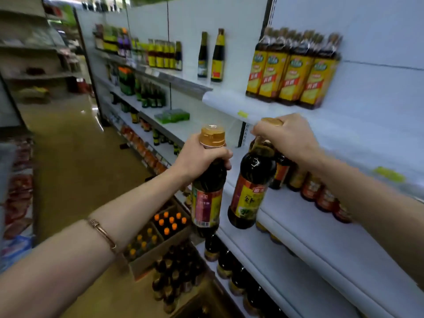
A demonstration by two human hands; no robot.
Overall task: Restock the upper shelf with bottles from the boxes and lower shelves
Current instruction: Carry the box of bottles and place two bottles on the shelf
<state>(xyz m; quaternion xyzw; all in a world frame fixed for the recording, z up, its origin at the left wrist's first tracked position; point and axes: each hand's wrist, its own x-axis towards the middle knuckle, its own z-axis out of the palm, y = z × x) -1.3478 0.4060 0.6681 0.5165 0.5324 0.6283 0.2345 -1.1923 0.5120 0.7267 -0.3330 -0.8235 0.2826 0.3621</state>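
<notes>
Two bottles going up
Left hand (202,154) and right hand (284,136) each grip a bottle neck; lift both upright over the upper shelf (263,109) lip.

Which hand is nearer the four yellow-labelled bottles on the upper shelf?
Right. The right hand is just below the yellow-labelled bottles; the left hand is lower, further left.
</notes>
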